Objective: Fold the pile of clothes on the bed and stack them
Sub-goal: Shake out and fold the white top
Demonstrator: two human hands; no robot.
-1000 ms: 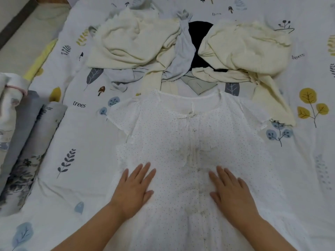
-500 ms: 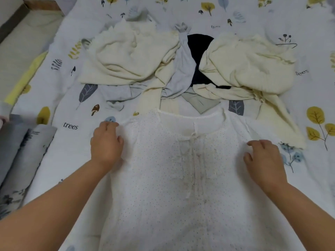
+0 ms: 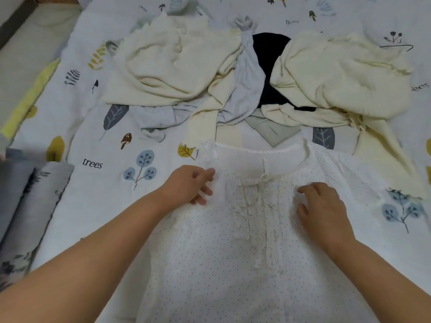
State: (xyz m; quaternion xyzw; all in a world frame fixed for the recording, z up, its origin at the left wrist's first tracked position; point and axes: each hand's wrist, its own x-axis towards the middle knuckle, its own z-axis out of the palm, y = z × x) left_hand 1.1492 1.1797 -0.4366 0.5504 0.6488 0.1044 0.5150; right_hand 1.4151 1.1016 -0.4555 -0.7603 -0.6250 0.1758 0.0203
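Both hands (image 3: 186, 186) (image 3: 323, 206) on dotted blouse (image 3: 233, 264), left maybe pinching

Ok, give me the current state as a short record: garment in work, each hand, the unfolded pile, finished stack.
garment in work: white dotted blouse, spread front-up on the bed sheet, not yet folded
left hand: on the blouse's left shoulder area, fingers loosely curled; a pinch cannot be confirmed
right hand: resting on the blouse's chest, fingers relaxed
unfolded pile: cream garments, a pale grey piece and a dark one, beyond the collar
finished stack: folded grey floral pieces at the left edge
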